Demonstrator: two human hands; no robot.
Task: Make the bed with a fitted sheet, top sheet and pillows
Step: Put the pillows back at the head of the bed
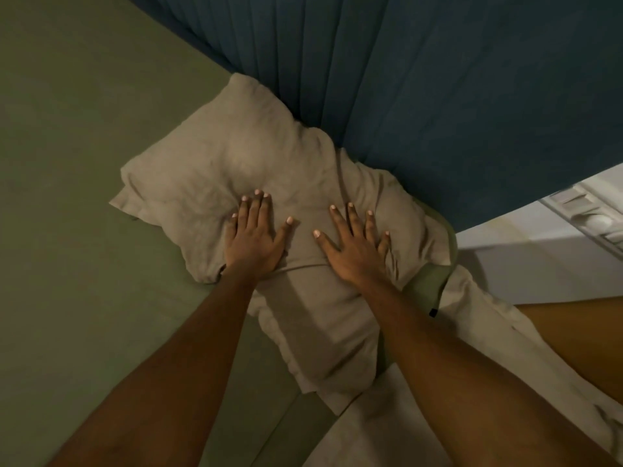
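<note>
Seen from above, two bare arms reach forward over a bed. The left hand (pixel 256 239) and the right hand (pixel 357 249) both lie palm down on a wrinkled beige pillow (pixel 232 156), fingers straight and spread, pressing rather than gripping. The pillow rests at the head of the bed on a green fitted sheet (pixel 77 203), its far edge touching a dark blue ribbed panel (pixel 438 89). More beige cloth (pixel 317 335), whether a second pillow or a sheet cannot be told, lies under the forearms, nearer the person, trailing over the bed's right edge.
</note>
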